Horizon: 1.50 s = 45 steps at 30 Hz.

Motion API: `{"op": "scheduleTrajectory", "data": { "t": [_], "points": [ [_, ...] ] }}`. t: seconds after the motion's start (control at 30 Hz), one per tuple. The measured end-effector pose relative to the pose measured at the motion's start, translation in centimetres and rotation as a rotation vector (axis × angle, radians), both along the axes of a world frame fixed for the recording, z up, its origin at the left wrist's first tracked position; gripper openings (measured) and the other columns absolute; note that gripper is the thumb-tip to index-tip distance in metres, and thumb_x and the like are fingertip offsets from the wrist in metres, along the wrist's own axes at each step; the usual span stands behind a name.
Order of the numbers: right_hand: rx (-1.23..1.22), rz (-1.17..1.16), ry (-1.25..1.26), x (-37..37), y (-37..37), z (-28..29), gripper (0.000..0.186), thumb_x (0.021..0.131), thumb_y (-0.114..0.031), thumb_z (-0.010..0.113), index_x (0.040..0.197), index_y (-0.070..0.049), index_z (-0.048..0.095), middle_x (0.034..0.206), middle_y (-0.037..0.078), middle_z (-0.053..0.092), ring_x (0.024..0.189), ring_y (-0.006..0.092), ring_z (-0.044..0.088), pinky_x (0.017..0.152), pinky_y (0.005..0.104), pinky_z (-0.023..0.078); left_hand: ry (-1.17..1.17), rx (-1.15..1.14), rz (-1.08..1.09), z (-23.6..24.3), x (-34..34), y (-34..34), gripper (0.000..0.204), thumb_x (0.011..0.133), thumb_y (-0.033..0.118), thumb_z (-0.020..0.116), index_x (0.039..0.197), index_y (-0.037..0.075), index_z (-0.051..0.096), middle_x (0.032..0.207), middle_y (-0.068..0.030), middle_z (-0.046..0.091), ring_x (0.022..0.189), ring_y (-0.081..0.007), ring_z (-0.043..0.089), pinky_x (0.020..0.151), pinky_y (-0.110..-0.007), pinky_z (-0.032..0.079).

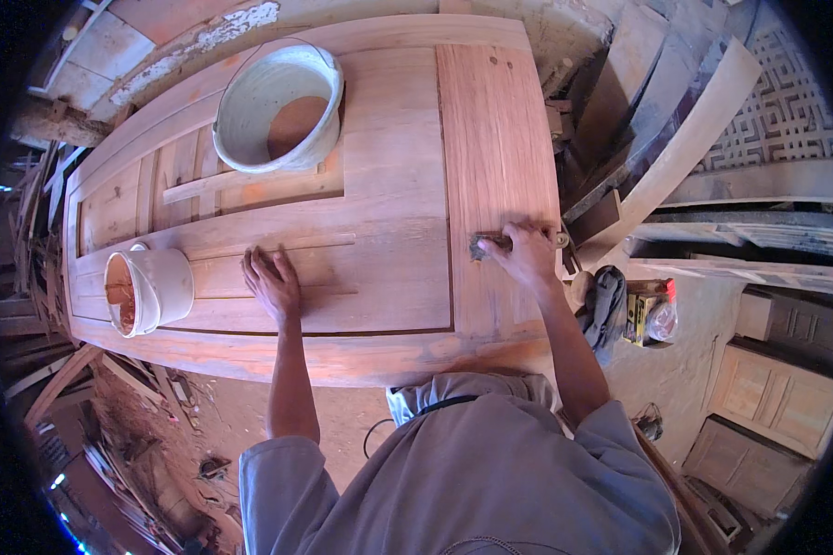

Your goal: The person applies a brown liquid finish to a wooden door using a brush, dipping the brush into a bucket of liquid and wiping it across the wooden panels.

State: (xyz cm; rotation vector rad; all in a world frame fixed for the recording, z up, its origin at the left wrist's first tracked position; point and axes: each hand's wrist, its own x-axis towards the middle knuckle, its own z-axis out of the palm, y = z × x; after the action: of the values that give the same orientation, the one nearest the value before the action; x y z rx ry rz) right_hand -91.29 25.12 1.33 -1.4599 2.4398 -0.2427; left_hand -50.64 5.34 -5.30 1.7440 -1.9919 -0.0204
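A large panelled wooden door (398,240) lies flat in front of me. My left hand (274,282) rests on its near panel with the fingers stretched out and nothing in them. On the plain board at the door's right end, my right hand (529,254) is closed around a small dark wad (483,244) and presses it to the wood. The fingers partly hide the wad, and its kind cannot be made out. To the left of my left hand a white plastic bucket (171,285) with reddish-brown stains inside lies tipped toward the left.
A larger pale bucket (259,97) holding brown material stands on the door's far side. Boards (620,120) lean at the right, beside a patterned lattice panel (768,106). Panelled wooden pieces (773,393) and a yellow box (635,319) sit at the lower right. Scrap wood lies at the left.
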Motion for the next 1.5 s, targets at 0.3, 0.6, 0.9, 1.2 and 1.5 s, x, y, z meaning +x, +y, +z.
{"op": "scheduleTrajectory", "data": {
  "t": [0.3,0.6,0.9,1.2,1.5],
  "points": [
    [-0.006,0.028,0.090,0.8,-1.3,0.1,0.052,0.082,-0.061,0.065,0.088,-0.010,0.070,0.085,0.014,0.071,0.087,0.0325,0.067,0.097,0.0508,0.037,0.011,0.023,0.000,0.8,-0.4,0.1,0.054,0.100,0.041,0.048,0.135,0.000,0.047,0.141,-0.0249,0.045,0.133,-0.0417,0.040,0.111,-0.052,0.031],
    [0.080,-0.048,0.091,0.4,-2.5,0.9,0.051,0.083,-0.063,0.064,0.086,-0.012,0.070,0.077,0.011,0.071,0.078,0.0301,0.069,0.097,0.0506,0.035,-0.009,0.002,0.012,0.7,-0.6,0.1,0.052,0.100,0.039,0.049,0.134,0.000,0.048,0.140,-0.0246,0.046,0.132,-0.0413,0.041,0.110,-0.051,0.032],
    [0.070,-0.044,0.108,-1.2,-3.6,0.0,0.054,0.083,-0.065,0.062,0.088,-0.012,0.071,0.076,0.010,0.071,0.080,0.0303,0.069,0.099,0.0511,0.034,-0.008,0.016,0.017,0.8,-0.4,0.1,0.052,0.099,0.039,0.049,0.134,0.001,0.048,0.141,-0.0224,0.047,0.133,-0.0401,0.041,0.111,-0.050,0.031],
    [0.144,-0.066,0.000,-2.4,-5.3,0.7,0.060,0.080,-0.070,0.062,0.091,-0.012,0.071,0.086,0.010,0.072,0.092,0.0303,0.068,0.099,0.0539,0.035,-0.013,-0.002,0.025,0.4,-0.2,0.1,0.051,0.099,0.037,0.050,0.134,0.001,0.048,0.140,-0.0226,0.047,0.132,-0.0397,0.041,0.110,-0.050,0.031],
    [0.070,-0.046,0.036,-3.0,-5.5,-1.3,0.063,0.081,-0.071,0.059,0.094,-0.011,0.072,0.086,0.012,0.072,0.093,0.0313,0.068,0.100,0.0547,0.032,-0.014,-0.005,0.021,0.6,-0.2,0.1,0.051,0.099,0.037,0.050,0.134,0.000,0.049,0.140,-0.0238,0.048,0.131,-0.0409,0.043,0.110,-0.051,0.033]
  ]
}}
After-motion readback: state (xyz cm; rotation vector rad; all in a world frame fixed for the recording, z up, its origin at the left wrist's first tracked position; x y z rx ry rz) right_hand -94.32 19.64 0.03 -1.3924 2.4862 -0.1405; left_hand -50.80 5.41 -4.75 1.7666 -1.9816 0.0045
